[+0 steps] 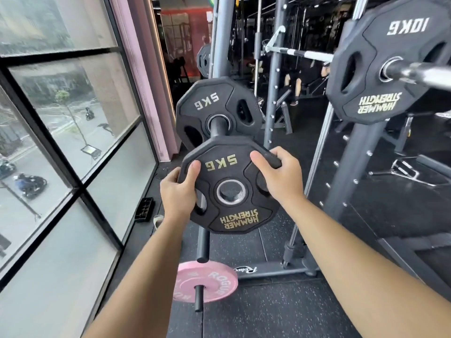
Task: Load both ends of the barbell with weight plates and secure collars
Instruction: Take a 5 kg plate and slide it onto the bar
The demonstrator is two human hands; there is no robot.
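**Held 5 kg plate (227, 172).** You hold it in mid-air at the centre of the view, face toward you, its lettering upside down and its bore unfilled.

**Hands.** Your left hand (178, 191) grips the left rim, thumb on the face and fingers curled behind. Your right hand (280, 179) grips the upper right rim at a handle slot, thumb laid over the face.

**Behind.** The plate's top edge overlaps the tip of a storage peg (216, 129), which carries a second 5 kg plate (214, 106) further back; whether plate and peg touch cannot be told.

**Right.** The barbell sleeve (419, 74) projects toward you from the right edge of the view with a 10 kg plate (375, 103) seated on it. Open air lies between this and the held plate.

**Below.** A pink plate (207, 281) sits on a lower peg (199, 298), above speckled floor (268, 313).

**Left.** A window (61, 118) bounds the space close by.
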